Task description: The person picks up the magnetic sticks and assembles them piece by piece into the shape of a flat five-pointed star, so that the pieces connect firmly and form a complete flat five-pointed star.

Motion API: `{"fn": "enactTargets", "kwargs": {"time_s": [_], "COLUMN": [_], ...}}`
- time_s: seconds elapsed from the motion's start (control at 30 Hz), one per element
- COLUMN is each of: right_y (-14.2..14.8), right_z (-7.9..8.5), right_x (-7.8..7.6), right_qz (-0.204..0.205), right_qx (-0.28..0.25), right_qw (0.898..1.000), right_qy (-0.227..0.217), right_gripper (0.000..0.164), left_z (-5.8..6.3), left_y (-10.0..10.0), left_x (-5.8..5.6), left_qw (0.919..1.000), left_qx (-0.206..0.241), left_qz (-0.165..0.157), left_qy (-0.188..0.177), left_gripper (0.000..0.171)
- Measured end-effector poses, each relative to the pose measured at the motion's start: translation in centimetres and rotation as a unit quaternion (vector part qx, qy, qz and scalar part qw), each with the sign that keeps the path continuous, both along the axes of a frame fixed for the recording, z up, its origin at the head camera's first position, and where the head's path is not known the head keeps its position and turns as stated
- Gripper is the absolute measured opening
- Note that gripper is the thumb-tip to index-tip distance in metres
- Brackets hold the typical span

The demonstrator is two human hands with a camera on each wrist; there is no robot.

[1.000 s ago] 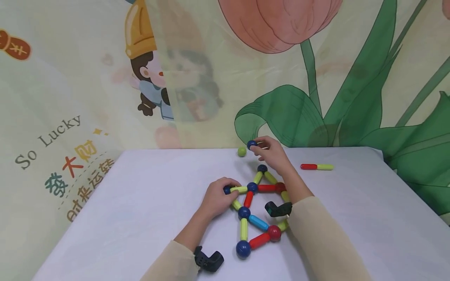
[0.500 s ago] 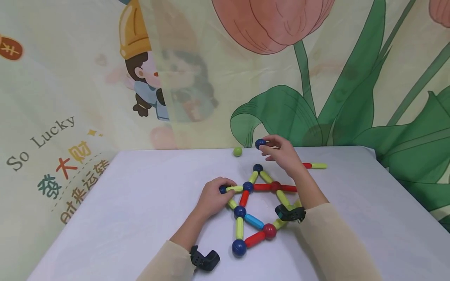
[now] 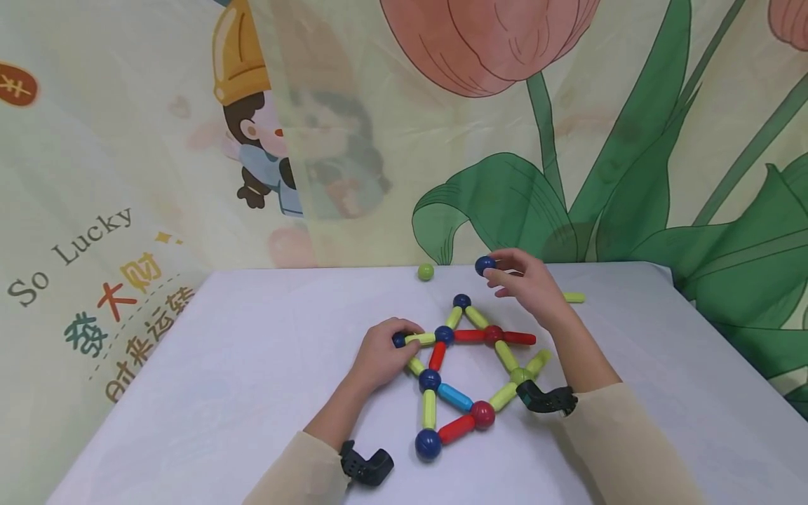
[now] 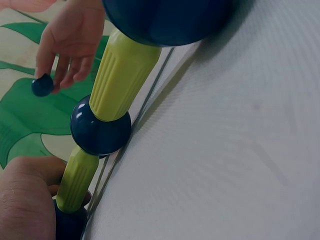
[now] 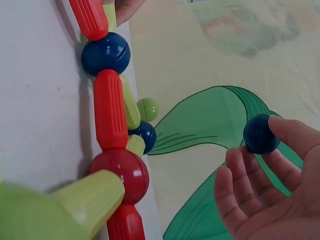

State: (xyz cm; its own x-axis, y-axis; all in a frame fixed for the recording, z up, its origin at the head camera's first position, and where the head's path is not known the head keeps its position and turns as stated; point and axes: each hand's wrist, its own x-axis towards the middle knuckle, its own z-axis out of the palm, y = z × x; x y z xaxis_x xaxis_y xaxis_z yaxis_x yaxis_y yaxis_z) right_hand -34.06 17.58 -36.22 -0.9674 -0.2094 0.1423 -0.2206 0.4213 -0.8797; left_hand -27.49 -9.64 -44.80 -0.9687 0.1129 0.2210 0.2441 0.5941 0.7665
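My right hand (image 3: 527, 284) pinches a dark blue ball (image 5: 260, 134) between thumb and fingertips, above the table's far edge. A flat frame of magnetic rods and balls lies on the white table, with a red ball (image 3: 483, 415) and a blue rod (image 3: 454, 398) among its parts. At the frame's left corner, my left hand (image 3: 385, 358) holds a yellow-green rod (image 3: 421, 339) with thumb and fingers, close to the blue corner ball (image 3: 399, 339). A red rod (image 3: 520, 339) and a yellow-green rod (image 3: 539, 362) stick out on the right side, their outer ends without balls.
A loose green ball (image 3: 426, 272) sits near the table's far edge. Behind my right wrist, the end of a yellow-green rod (image 3: 574, 297) shows on the table (image 3: 252, 365). A printed cloth (image 3: 353, 105) hangs behind the table.
My right hand has moved to the right with the blue ball, away from the loose green ball. Its wrist now hides the red part of the loose rod pair. My left hand keeps its hold.
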Motion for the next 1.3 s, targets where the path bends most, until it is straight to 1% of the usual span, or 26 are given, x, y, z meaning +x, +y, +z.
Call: {"fn": "enactTargets", "kwargs": {"time_s": [0.17, 0.33, 0.53, 0.7, 0.87, 1.03, 1.17, 1.3], "right_y": [1.1, 2.3, 3.8, 5.6, 7.2, 9.0, 10.2, 10.8], "right_z": [-0.1, -0.5, -1.0, -1.5, -2.2, -3.0, -3.7, -4.4], "right_x": [0.8, 1.5, 1.8, 2.1, 2.6, 3.0, 3.4, 3.9], "right_qz": [-0.005, -0.013, -0.018, -0.021, -0.018, -0.017, -0.013, 0.002], "right_qx": [0.004, 0.02, 0.035, 0.046, 0.062, 0.095, 0.124, 0.147], "right_qw": [1.0, 1.0, 0.999, 0.998, 0.996, 0.99, 0.984, 0.978], "right_qy": [-0.003, -0.004, -0.017, -0.022, -0.054, -0.098, -0.125, -0.148], "right_gripper": [0.055, 0.055, 0.056, 0.055, 0.061, 0.066, 0.065, 0.061], "left_z": [-0.1, -0.1, 0.1, 0.1, 0.1, 0.1, 0.1, 0.0], "left_y": [0.0, 0.0, -0.2, 0.0, 0.0, 0.0, 0.0, 0.1], "left_x": [-0.1, -0.1, -0.1, -0.1, -0.1, -0.1, -0.1, 0.0], "left_qw": [1.0, 0.9999, 0.9999, 0.9999, 0.9999, 0.9999, 0.9999, 0.9999], "left_qx": [-0.005, -0.008, -0.003, -0.004, -0.003, -0.006, -0.007, -0.006], "left_qz": [0.002, 0.005, 0.012, 0.005, 0.008, 0.011, 0.01, 0.01], "left_qy": [0.0, -0.005, -0.005, -0.009, -0.005, -0.004, -0.005, -0.009], "left_gripper": [0.02, 0.02, 0.019, 0.02, 0.02, 0.021, 0.02, 0.02]}}
